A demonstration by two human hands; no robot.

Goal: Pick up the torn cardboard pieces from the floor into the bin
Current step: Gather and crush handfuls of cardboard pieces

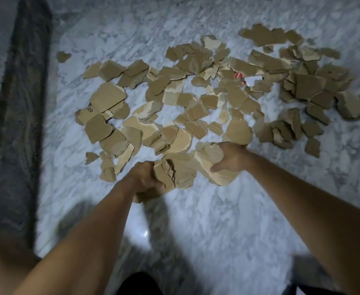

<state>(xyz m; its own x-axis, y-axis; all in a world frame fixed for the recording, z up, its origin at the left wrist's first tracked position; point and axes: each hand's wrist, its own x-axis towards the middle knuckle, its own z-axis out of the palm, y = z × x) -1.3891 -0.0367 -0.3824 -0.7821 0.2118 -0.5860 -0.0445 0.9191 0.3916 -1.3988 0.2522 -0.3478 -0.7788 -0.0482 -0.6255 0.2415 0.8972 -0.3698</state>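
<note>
Several torn brown cardboard pieces (198,96) lie scattered over the white marble floor (228,220), spreading from the middle to the far right. My left hand (145,179) grips a bunch of cardboard pieces (168,173) at the near edge of the heap. To its right, my right hand (230,157) grips another bunch of pieces (213,165), thumb on top. Some pieces carry black "PICO" lettering (153,74). No bin is in view.
A dark grey marble band (15,124) runs along the left side of the floor. A red and white scrap (247,78) lies among the pieces at the back. A dark shape (138,284) sits at the bottom edge. One stray piece (63,56) lies apart, far left.
</note>
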